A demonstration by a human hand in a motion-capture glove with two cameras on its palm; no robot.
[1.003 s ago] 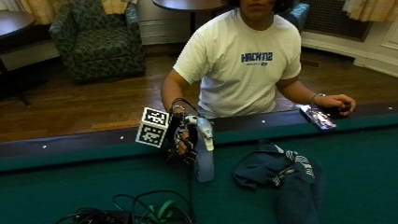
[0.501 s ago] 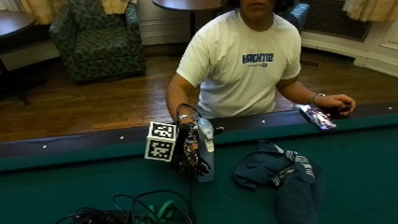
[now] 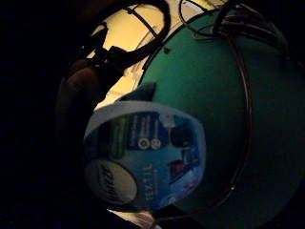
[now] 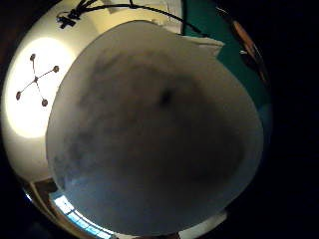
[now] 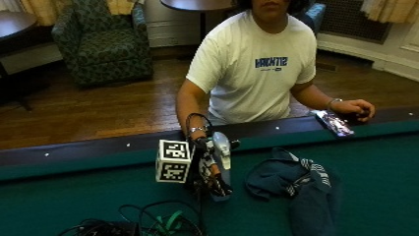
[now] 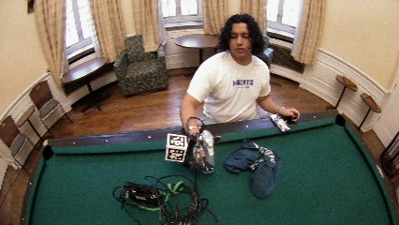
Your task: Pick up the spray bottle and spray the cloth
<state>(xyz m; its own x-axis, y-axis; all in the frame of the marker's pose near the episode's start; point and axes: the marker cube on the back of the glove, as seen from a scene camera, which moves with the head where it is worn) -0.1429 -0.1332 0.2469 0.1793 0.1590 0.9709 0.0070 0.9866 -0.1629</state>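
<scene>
- Pale blue plastic spray bottle (image 5: pixel 221 167) with white trigger head: upright on the green felt table, blue printed label (image 3: pixel 152 152) around its body.
- Dark blue crumpled cloth (image 5: pixel 298 184) with striped trim: lying in a loose heap on the felt, near the bottle, not touching.

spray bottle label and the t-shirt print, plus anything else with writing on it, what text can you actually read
Spray bottle label: printed words and a round logo show in the little finger side palm view, but too blurred to read.
T-shirt chest print: one dark blue word with a smaller line under it, too blurred to spell out.
Packet on the table rail by the bare left hand: no legible text.
Cloth: striped trim only, no writing seen.
</scene>
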